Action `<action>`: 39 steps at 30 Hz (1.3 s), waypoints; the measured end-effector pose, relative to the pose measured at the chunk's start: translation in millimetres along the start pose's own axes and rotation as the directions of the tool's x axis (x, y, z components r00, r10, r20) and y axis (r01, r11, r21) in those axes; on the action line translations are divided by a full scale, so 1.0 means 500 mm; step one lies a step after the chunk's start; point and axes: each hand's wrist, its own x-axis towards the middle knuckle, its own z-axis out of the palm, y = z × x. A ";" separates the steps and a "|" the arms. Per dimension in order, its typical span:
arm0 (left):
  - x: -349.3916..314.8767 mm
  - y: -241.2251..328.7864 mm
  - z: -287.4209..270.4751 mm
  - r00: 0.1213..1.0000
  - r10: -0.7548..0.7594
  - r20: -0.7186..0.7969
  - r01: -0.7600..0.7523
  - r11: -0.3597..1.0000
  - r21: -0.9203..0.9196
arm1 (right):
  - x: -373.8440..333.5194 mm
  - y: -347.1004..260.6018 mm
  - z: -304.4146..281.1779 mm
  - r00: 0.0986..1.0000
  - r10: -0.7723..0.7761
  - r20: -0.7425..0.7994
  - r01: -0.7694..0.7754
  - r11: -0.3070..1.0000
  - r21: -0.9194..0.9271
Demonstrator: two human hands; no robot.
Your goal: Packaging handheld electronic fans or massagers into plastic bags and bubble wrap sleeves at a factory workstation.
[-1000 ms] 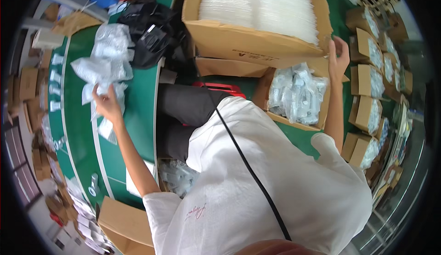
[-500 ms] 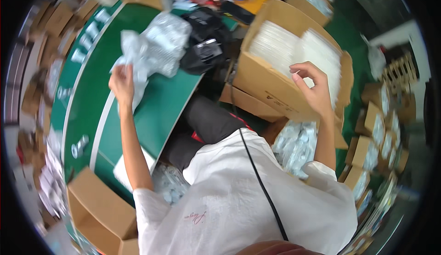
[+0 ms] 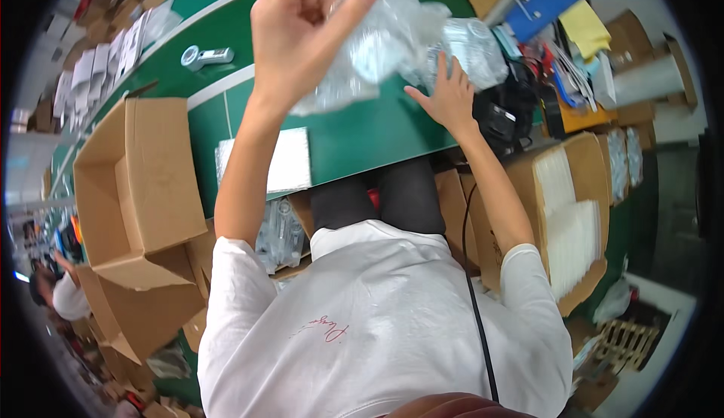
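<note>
My left hand (image 3: 296,45), raised over the green table (image 3: 377,143), pinches a crumpled clear plastic bag (image 3: 377,48) between thumb and fingers. The bag hangs to the right of the hand; I cannot make out whether anything is inside. My right hand (image 3: 452,101) reaches over the table with fingers spread and holds nothing. Just past its fingertips lies a bundle of clear bubble wrap (image 3: 479,50); whether they touch is unclear. A black bag (image 3: 501,109) sits to the right of that hand. A flat white stack of packaging (image 3: 288,160) lies near the table's front edge.
An open cardboard box (image 3: 162,169) stands at the left. Another carton (image 3: 596,244) at the right holds stacked white sheets. A small grey-white flashlight-like device (image 3: 207,57) lies on the table. A black cable (image 3: 473,297) runs down my shirt. At far left is another person (image 3: 69,297).
The view has swung to the right. My left hand has lifted the plastic bag off the table. My right hand has left the carton of white sheets and reached over the table.
</note>
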 end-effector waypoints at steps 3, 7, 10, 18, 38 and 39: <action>-0.083 0.016 -0.074 0.999 -0.007 -0.047 0.005 0.999 -0.032 | 0.009 -0.043 0.032 0.991 -0.131 -0.036 0.127 0.987 -0.098; -0.205 0.065 -0.123 0.968 -0.233 0.095 0.237 0.971 -0.032 | 0.030 -0.010 0.068 0.993 -0.112 -0.047 0.112 0.994 -0.008; -0.283 0.083 -0.144 0.922 -0.374 0.101 0.378 0.925 -0.026 | 0.054 0.003 0.058 0.985 -0.168 -0.037 0.171 0.975 0.139; -0.369 0.071 -0.160 0.811 -0.584 0.028 0.584 0.811 -0.011 | -0.043 -0.041 0.008 0.969 0.247 -0.006 -0.245 0.962 0.124; -0.179 0.110 0.020 0.903 -0.349 0.251 0.380 0.921 -0.087 | -0.007 0.001 0.060 0.980 0.142 -0.139 -0.074 0.910 0.407; -0.175 0.117 0.035 0.894 -0.367 0.257 0.405 0.907 -0.114 | 0.009 0.012 0.043 0.995 0.097 -0.028 -0.070 0.867 0.493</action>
